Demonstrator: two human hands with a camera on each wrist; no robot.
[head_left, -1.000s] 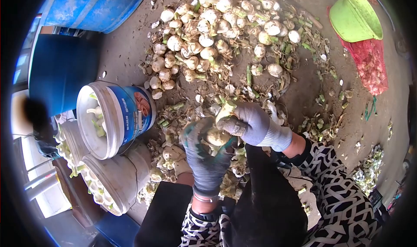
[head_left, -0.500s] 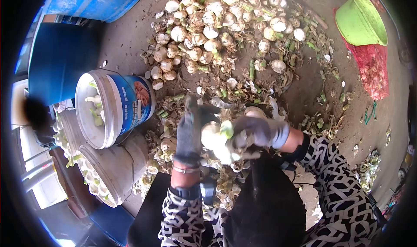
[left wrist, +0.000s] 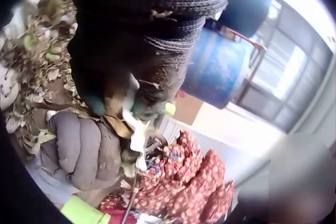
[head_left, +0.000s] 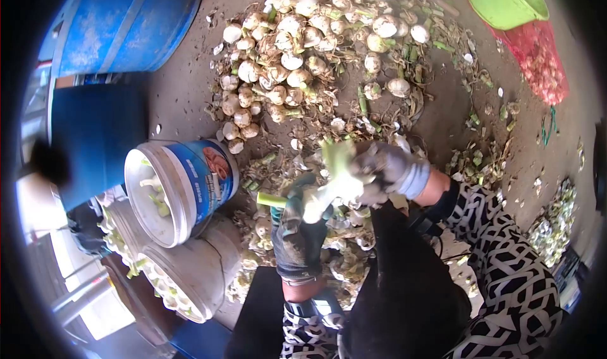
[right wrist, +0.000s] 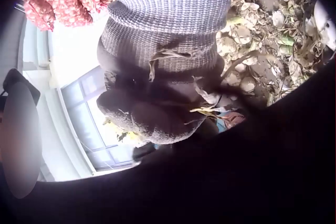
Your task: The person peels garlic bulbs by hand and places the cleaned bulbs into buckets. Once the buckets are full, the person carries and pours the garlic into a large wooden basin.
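My left hand (head_left: 298,236), in a dark glove with teal patches, has its fingers curled round a garlic whose cut green stem (head_left: 270,200) sticks out to the left; the bulb is mostly hidden in the hand. Close on the right, my right hand (head_left: 387,172) in a dirty grey glove pinches pale garlic peel (head_left: 334,185), blurred by motion, which hangs between the hands. In the left wrist view, the right hand's curled fingers (left wrist: 86,150) lie beside a white strip of peel (left wrist: 137,140). The right wrist view shows dry husk bits (right wrist: 207,98) on the right glove.
A pile of garlic bulbs (head_left: 291,62) lies ahead on the floor, with scattered husks nearer. At left stand a white-and-blue bucket (head_left: 212,176), a second bucket (head_left: 190,264) of trimmed garlic and a blue barrel (head_left: 126,24). A green basin (head_left: 506,2) and red mesh sack (head_left: 544,68) are far right.
The left hand went from cupping a bulb to straight fingers, then curled again with the stem pointing left. The right hand has moved off to the right, and loose pale peel now shows between the hands.
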